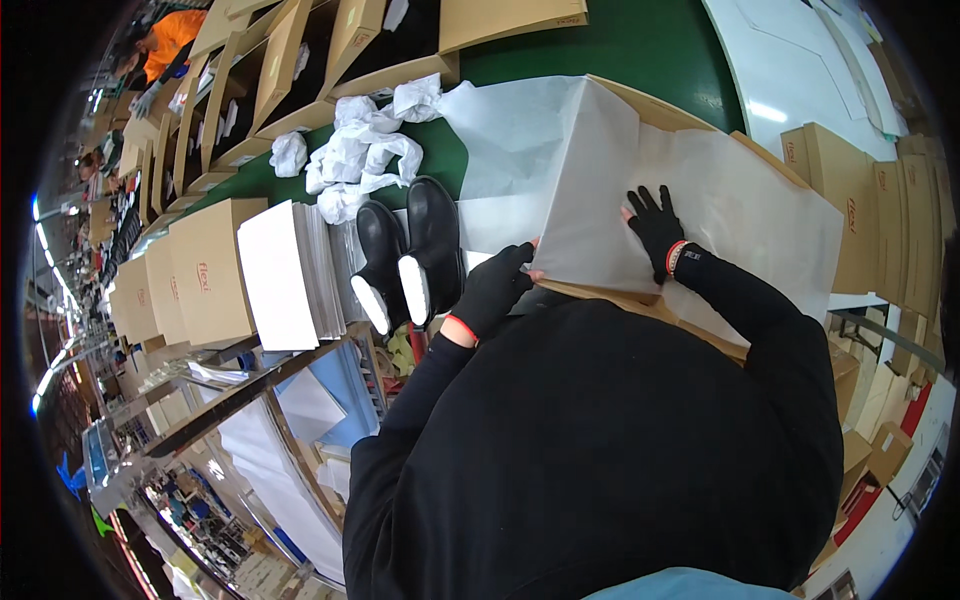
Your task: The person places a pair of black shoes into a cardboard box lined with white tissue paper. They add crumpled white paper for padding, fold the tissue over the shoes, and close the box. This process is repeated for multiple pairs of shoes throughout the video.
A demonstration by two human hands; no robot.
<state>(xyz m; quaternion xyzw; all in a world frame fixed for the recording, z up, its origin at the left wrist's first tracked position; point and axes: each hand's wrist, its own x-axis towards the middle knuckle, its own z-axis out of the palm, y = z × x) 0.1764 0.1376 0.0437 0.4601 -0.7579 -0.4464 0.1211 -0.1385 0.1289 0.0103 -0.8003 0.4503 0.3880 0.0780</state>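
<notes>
Thin white tissue paper point(610, 190) drapes over an open brown shoebox point(640, 110). The right hand point(655, 232) presses flat, fingers spread, on it; the left hand point(495, 288) pinches its near edge. Black shoes point(410, 255) stand left of the shoebox.

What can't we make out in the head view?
- Box: inside hidden by tissue paper.
- Left hand: palm side hidden, grip on the sheet unclear.
- Shoes: soles face away.
- Near table edge: blocked by the person's torso.
- Far co-worker: too small.
</notes>
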